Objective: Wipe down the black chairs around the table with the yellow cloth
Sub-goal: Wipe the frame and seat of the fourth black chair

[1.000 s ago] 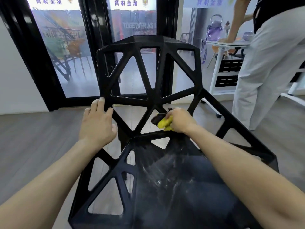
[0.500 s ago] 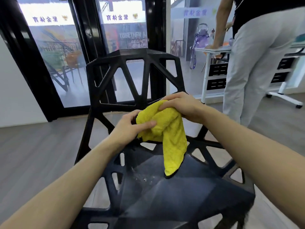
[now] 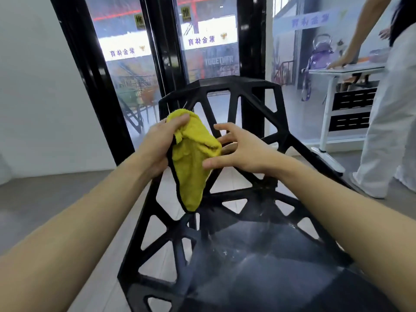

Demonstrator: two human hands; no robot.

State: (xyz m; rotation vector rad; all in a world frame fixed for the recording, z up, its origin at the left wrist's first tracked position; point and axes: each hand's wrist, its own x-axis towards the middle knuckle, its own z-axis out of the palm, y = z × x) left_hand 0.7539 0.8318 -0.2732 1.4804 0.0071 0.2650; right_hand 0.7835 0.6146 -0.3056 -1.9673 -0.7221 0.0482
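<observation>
Yellow cloth (image 3: 193, 161) hangs long-axis down mid-frame over the black chair (image 3: 245, 212); your left hand (image 3: 162, 143) grips its top, your right hand (image 3: 243, 152) is spread, thumb touching it.

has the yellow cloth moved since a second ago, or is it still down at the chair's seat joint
Yes. The yellow cloth has come up off the black chair, from the right hand to the left hand, and hangs before the backrest.

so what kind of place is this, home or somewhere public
Probably a commercial space, perhaps a sports shop or studio: tall black-framed glass doors carrying reversed signage, a white desk, and a black chair.
</observation>
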